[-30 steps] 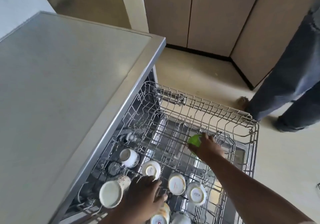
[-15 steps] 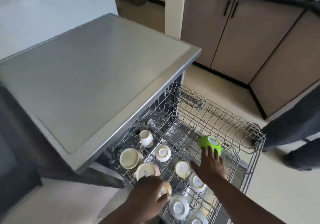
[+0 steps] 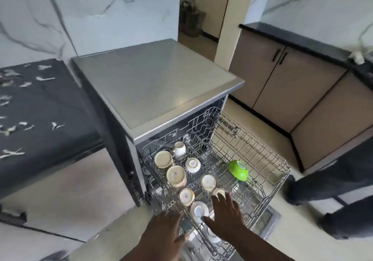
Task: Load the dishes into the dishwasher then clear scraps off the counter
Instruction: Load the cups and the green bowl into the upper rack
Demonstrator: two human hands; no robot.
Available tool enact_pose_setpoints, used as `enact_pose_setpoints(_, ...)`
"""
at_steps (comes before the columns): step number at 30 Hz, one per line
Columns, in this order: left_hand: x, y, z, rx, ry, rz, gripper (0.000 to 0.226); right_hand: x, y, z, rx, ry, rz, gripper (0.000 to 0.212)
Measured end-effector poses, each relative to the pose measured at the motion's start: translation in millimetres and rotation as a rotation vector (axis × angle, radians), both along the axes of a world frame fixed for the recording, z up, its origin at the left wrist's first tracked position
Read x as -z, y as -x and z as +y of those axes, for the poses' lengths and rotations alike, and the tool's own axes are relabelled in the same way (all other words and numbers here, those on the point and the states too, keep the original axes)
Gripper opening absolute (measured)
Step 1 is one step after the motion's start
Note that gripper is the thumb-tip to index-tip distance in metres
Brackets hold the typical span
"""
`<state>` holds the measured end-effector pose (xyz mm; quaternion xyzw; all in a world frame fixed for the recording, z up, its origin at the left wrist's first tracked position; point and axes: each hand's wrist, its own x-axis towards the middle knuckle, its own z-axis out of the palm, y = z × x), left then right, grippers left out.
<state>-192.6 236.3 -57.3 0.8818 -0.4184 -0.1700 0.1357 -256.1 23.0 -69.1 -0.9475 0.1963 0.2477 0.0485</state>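
The dishwasher's wire rack [image 3: 268, 151] is pulled out below the steel top [image 3: 157, 85]. Several upturned cups [image 3: 175, 176] stand in its left half. A green bowl [image 3: 238, 170] lies tilted, bottom up, on the right half. My right hand [image 3: 226, 216] hovers flat over the near cups with its fingers spread and holds nothing. My left hand [image 3: 167, 232] is open at the rack's near left corner, apart from the cups. White scraps [image 3: 24, 125] lie scattered on the dark counter [image 3: 50, 103] at the left.
Another person's legs [image 3: 333, 190] stand on the floor right of the rack. Brown cabinets [image 3: 292, 83] under a dark worktop line the far right wall. A doorway opens behind the dishwasher. The lower door panel [image 3: 264, 220] shows beneath the rack.
My right hand has let go of the green bowl and drawn back toward me. My left hand has left the cup it held. The camera has tilted up and back.
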Motion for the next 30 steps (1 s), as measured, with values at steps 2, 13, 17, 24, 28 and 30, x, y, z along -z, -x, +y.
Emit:
enact_pose_setpoints(2,1,11,2,-0.039,-0.077,0.031,0.057,-10,5,6,-0.048,0.005,0.001,0.097)
enact_pose_setpoints(13,22,41,-44,-0.282,0.041,0.014,0.086,0,28,-65,-0.081,0.087,-0.108,0.077)
enact_pose_setpoints(17,52,52,-63,-0.436,0.149,0.104,0.094,9,24,-122,0.025,0.059,-0.083,0.116)
enact_pose_setpoints(24,96,83,-127,-0.896,0.286,0.123,0.098,38,16,-219,0.038,-0.034,-0.096,0.134)
enact_pose_setpoints(28,93,108,-180,-1.505,0.497,0.418,0.091,50,14,-271,0.03,-0.055,-0.195,0.116)
enact_pose_setpoints(30,91,109,-194,-1.73,0.538,0.529,0.076,49,13,-285,0.144,-0.056,-0.287,0.101)
